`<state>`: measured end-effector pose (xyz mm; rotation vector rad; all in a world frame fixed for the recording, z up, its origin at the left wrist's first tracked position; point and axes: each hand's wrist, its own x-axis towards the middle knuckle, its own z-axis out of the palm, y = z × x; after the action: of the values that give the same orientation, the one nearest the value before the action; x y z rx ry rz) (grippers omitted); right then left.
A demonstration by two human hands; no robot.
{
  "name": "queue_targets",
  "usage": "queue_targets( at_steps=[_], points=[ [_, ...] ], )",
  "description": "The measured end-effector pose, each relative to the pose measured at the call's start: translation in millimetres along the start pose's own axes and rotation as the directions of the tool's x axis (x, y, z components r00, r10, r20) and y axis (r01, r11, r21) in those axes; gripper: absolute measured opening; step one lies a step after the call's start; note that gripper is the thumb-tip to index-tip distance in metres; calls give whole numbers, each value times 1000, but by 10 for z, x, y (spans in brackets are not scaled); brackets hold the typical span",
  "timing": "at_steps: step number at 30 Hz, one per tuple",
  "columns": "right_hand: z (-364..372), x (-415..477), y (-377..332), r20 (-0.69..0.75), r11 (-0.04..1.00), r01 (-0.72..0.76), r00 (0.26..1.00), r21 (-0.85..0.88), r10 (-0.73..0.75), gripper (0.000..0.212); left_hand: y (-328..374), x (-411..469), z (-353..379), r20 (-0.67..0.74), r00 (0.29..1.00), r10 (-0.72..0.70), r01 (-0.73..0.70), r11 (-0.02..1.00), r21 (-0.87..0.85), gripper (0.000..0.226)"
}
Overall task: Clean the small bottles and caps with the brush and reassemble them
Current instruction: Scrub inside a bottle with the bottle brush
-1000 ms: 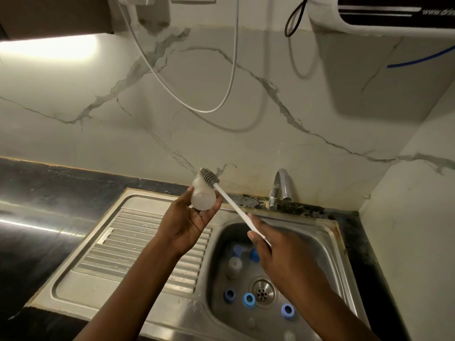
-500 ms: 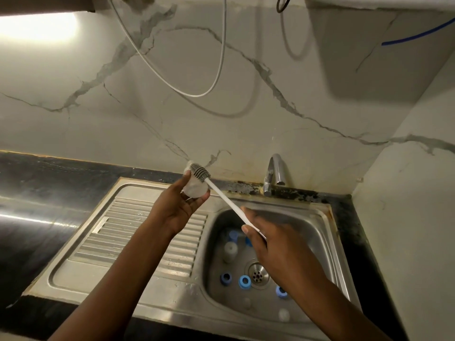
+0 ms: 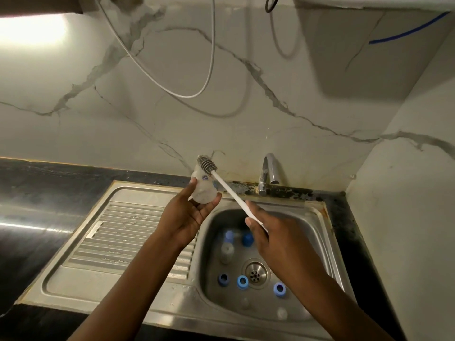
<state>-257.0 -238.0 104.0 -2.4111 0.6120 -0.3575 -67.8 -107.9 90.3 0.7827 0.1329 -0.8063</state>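
Just left of centre, the left hand (image 3: 189,217) cradled a small clear bottle (image 3: 203,190) in curled fingers, tilted above the sink (image 3: 320,232), presumably so drips fell there. The right hand (image 3: 275,242) pinched the white brush (image 3: 229,191) low on its handle, likely for reach. Its bristle head lay against the bottle's upper end. Blue caps (image 3: 242,281) and other bottles (image 3: 226,252) sat in the basin, lower centre.

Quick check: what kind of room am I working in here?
Most likely a home kitchen: a stainless steel sink with a ribbed drainboard, a chrome tap at a marble-look wall, set in a dark stone counter.
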Motion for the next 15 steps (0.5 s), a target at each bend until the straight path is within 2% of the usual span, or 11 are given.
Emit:
queue_targets(
  at_steps=[4, 9, 15],
  points=[
    [52, -140, 3, 80, 1000, 3, 997, -9, -2, 49, 173, 75, -75, -19, 999, 42, -44, 996, -84, 49],
    [130, -299, 52, 96, 1000, 1, 995, 19, -2, 49, 336, 120, -114, -53, 997, 57, -61, 994, -88, 49],
    [77, -221, 50, 55, 1000, -4, 998, 13, 3, 49, 200, 24, -20, 39, 999, 2, 4, 990, -143, 43]
  ],
)
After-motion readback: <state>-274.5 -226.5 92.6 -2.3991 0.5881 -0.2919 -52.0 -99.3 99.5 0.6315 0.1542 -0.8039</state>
